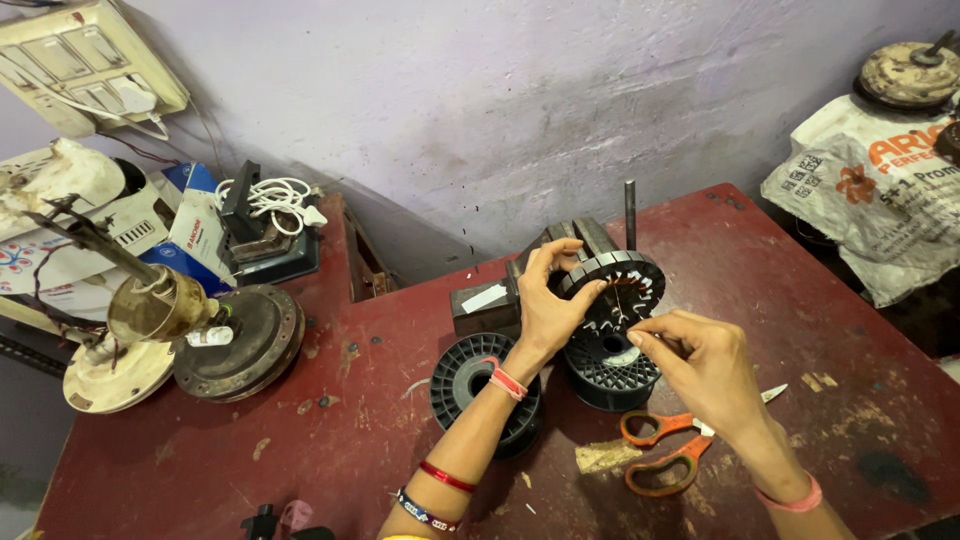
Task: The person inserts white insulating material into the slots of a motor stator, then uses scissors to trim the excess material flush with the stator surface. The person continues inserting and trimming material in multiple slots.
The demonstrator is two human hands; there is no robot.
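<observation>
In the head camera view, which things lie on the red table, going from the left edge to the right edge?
Dismantled fan motor → empty black spool → left hand on the slotted stator ring → right hand → orange-handled scissors.

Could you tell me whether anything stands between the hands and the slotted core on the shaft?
Nothing visible does. The left hand already grips the rim of the core, and the right hand sits just beside its lower edge, fingertips pinched. The spools and scissors lie lower on the table.
</observation>
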